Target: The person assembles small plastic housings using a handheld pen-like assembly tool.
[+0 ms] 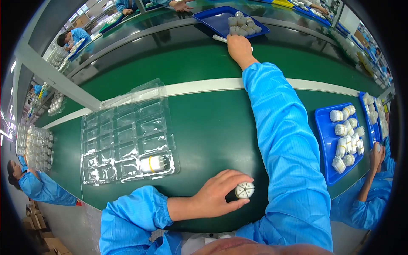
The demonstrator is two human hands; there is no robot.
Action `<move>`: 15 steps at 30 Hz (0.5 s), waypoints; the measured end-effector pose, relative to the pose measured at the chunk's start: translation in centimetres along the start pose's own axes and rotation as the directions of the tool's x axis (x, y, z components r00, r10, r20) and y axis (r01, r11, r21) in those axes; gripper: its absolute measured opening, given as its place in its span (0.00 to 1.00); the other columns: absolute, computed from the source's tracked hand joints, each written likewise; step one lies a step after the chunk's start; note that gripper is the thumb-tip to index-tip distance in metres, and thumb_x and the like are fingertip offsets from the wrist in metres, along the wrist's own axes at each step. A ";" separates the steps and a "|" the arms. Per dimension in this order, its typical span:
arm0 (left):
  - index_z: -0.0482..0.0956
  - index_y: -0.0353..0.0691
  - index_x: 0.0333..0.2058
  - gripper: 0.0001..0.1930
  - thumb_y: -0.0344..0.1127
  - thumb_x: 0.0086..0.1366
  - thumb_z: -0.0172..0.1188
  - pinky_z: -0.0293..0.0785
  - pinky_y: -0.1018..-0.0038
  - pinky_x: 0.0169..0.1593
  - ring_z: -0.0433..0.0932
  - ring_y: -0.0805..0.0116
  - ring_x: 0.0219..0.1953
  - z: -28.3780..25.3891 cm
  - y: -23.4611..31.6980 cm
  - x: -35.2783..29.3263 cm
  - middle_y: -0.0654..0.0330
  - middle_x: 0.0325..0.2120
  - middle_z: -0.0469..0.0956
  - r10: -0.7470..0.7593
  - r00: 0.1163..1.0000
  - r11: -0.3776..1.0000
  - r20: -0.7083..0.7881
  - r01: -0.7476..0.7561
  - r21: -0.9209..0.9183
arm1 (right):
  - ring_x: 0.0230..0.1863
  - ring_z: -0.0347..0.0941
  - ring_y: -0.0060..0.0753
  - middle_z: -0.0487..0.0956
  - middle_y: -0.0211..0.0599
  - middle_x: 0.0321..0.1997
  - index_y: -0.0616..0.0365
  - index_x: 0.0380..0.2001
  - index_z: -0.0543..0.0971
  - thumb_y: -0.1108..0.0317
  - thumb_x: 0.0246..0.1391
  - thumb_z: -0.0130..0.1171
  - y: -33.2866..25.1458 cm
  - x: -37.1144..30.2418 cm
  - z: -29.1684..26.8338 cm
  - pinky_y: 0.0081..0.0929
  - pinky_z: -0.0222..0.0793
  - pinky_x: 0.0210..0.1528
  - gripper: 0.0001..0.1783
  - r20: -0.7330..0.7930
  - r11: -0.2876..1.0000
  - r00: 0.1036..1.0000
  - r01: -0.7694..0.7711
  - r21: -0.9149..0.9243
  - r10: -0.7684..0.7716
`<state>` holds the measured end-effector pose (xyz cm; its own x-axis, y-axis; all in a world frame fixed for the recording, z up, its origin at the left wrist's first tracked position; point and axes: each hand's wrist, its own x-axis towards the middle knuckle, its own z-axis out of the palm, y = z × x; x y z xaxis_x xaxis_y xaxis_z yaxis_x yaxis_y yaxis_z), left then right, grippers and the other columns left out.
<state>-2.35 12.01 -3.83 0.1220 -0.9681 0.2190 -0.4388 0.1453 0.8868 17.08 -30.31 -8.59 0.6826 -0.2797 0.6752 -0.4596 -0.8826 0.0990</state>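
My left hand [212, 193] is curled round a white bundle of plastic pieces [245, 190] just above the green worktop. Its round end faces up and splits into wedge-shaped segments. My right arm stretches far forward across the conveyor. At the near edge of a far blue tray [209, 17], my right hand [239, 47] is closed on a slim white stick [219, 38], which sticks out on both sides of the fist. To the left lies a clear plastic blister tray [123, 140], with a white bundle in a yellow band [153, 164] in its near right compartment.
White bundles fill much of a blue tray [325, 148] at the right, near a co-worker's hands [376, 156]. A white rail [204, 86] divides worktop from conveyor. A grey metal post [59, 76] rises at the left, with stacked filled trays [36, 146] beyond.
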 end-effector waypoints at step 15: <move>0.71 0.41 0.55 0.29 0.32 0.53 0.69 0.74 0.62 0.50 0.74 0.52 0.49 -0.3 -0.2 0.3 0.53 0.47 0.73 -0.005 0.999 0.999 0.051 0.008 -0.048 | 0.34 0.80 0.39 0.78 0.40 0.40 0.58 0.41 0.78 0.70 0.50 0.54 -0.7 3.0 2.1 0.33 0.76 0.37 0.13 -0.239 0.988 0.959 0.144 -0.056 -0.153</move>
<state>-1.96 11.75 -3.81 0.0789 -0.9779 0.1934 -0.3947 0.1475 0.9069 20.58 -31.35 -8.17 0.5892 -0.0426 0.8069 -0.3874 -0.8913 0.2358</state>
